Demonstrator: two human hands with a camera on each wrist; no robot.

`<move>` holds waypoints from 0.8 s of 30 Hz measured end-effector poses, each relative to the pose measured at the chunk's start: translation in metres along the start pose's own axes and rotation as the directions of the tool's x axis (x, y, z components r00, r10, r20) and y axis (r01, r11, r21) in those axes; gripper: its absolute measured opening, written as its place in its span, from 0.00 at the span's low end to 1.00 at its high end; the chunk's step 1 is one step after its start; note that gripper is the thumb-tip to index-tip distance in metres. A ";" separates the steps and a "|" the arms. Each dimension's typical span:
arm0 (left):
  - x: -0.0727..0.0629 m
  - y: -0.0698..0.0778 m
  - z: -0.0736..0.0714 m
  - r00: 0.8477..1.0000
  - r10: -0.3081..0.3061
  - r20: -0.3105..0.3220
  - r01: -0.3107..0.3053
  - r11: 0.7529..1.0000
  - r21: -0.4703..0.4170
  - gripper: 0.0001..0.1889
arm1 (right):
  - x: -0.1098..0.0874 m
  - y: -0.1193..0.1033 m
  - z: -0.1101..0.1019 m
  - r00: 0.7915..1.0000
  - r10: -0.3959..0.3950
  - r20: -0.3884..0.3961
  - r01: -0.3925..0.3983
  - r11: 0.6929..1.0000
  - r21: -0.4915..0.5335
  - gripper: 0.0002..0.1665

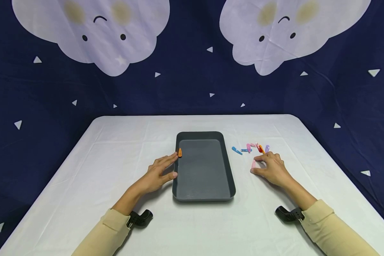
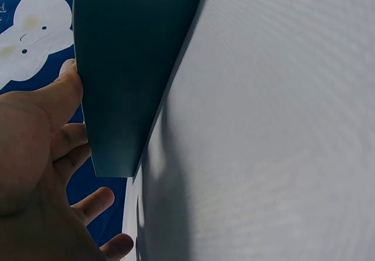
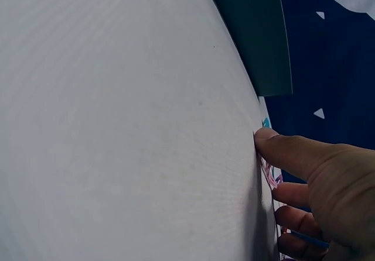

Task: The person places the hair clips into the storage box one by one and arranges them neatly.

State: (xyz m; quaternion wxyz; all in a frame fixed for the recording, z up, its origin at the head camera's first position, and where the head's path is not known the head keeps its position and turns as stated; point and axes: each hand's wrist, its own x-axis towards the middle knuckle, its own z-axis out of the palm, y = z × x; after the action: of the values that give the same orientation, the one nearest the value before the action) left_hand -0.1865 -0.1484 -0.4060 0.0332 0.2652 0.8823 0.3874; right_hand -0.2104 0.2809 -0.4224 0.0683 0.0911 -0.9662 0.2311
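Resting at the left rim of a dark grey baking tray (image 1: 204,170), my left hand (image 1: 158,175) has its fingers extended, fingertips touching the edge. Close by those fingertips, an orange hair clip (image 1: 180,153) lies against the tray's inner left side. To the right of the tray, my right hand (image 1: 271,169) pinches a light pink hair clip (image 1: 253,163) between thumb and forefinger, low over the table. In the right wrist view, the thumb (image 3: 293,150) and curled fingers mostly hide that clip.
Beyond my right hand lie several hair clips: blue ones (image 1: 237,150), a pink one (image 1: 248,148), a red one (image 1: 259,147) and a purple one (image 1: 267,148). A white cloth covers the table (image 1: 121,149). Behind it hangs a dark blue curtain (image 1: 185,96) with clouds.
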 end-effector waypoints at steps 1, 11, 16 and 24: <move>0.000 0.000 0.000 1.000 0.001 -0.001 -0.001 1.000 0.000 0.33 | 0.000 0.000 0.000 1.000 0.001 0.002 -0.001 1.000 0.002 0.30; 0.000 -0.001 0.000 1.000 0.000 -0.006 0.000 1.000 0.003 0.34 | 0.000 -0.003 -0.003 1.000 -0.005 -0.004 0.005 1.000 0.028 0.29; 0.000 -0.001 -0.001 1.000 0.001 -0.012 -0.001 1.000 0.011 0.33 | 0.002 -0.009 -0.007 1.000 -0.003 0.011 0.003 0.998 0.064 0.29; 0.000 0.000 -0.001 1.000 0.003 -0.011 -0.003 1.000 0.015 0.34 | 0.003 -0.022 -0.014 0.999 0.004 0.040 -0.008 0.995 0.101 0.32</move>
State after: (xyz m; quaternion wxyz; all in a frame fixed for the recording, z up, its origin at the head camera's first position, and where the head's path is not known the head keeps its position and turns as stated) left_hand -0.1866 -0.1492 -0.4054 0.0259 0.2649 0.8849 0.3824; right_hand -0.2079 0.2676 -0.4004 0.0438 0.0961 -0.9548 0.2780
